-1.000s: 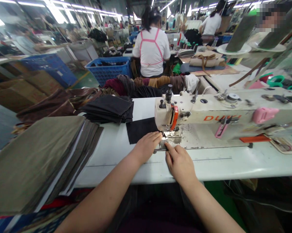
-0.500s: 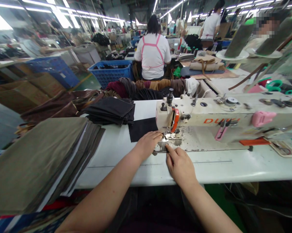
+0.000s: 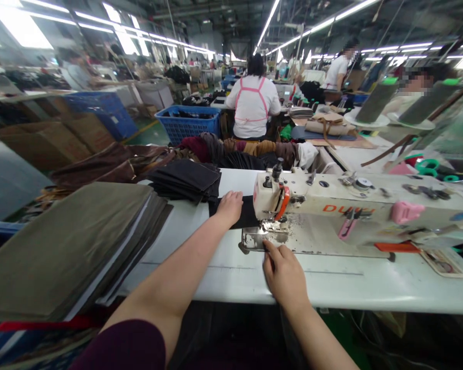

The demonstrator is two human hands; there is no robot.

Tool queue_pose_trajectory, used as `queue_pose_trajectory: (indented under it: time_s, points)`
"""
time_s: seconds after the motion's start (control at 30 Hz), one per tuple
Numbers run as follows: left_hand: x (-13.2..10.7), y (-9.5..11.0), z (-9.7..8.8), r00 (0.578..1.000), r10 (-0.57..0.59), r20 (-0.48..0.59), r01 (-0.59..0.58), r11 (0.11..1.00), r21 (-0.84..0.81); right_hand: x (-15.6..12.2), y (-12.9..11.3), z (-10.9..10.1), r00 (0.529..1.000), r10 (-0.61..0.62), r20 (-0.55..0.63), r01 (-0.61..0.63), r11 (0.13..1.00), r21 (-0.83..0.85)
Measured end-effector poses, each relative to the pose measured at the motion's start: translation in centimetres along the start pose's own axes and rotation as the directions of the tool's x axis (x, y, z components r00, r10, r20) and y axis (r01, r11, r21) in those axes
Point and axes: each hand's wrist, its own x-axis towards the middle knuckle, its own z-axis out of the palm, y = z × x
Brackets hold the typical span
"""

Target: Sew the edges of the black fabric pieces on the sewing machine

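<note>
My left hand lies over a black fabric piece, its fingers stretched forward and its palm down. That piece is flat on the white table, left of the sewing machine's needle area, partly covered by my hand. My right hand rests at the front of the metal bed plate. Its index finger is extended with the tip on the plate, while the other fingers bend inward; I see nothing held in it. The white sewing machine has an orange guard by the needle, and the needle itself is too small to make out.
Stacked black fabric pieces lie behind my left hand. A large pile of olive-grey panels covers the left table end. Pink thread snips hang on the machine. Beyond are a blue crate and a seated person.
My left hand has moved left and back, away from the needle area onto the black fabric piece. My right fingertip stays on the plate. The camera view has tilted up slightly.
</note>
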Motion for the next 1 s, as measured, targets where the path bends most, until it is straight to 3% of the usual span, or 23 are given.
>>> queue_pose_trajectory:
  time_s: [0.3,0.5,0.6,0.8,0.93,1.0]
  points:
    - [-0.5,-0.3,-2.3,0.987,-0.142,0.07,0.135,0.987,0.092,0.0,0.0,0.2,0.999,-0.026,-0.046,0.027,1.0,0.009]
    - [-3.4,-2.7,-3.7,0.931,-0.326,0.167,0.321,0.945,0.057,0.1,0.1,0.1,0.998,-0.04,-0.043,0.04,0.999,-0.003]
    - [-6.1,-3.5,-4.2,0.904,-0.387,0.179,0.393,0.919,-0.001,0.0,0.1,0.1,0.998,-0.047,-0.041,0.046,0.999,-0.017]
    - [-11.0,-3.5,-5.0,0.893,-0.435,0.113,0.448,0.882,-0.148,-0.2,0.2,0.3,0.997,-0.061,-0.052,0.059,0.998,-0.032]
    - [-12.8,-3.5,-7.4,0.895,-0.433,0.108,0.446,0.857,-0.257,-0.2,0.3,0.4,0.995,-0.078,-0.063,0.076,0.997,-0.035]
    - [-13.2,-3.2,-9.0,0.908,-0.392,0.148,0.416,0.806,-0.421,-0.2,0.4,0.5,0.993,-0.092,-0.069,0.09,0.995,-0.031]
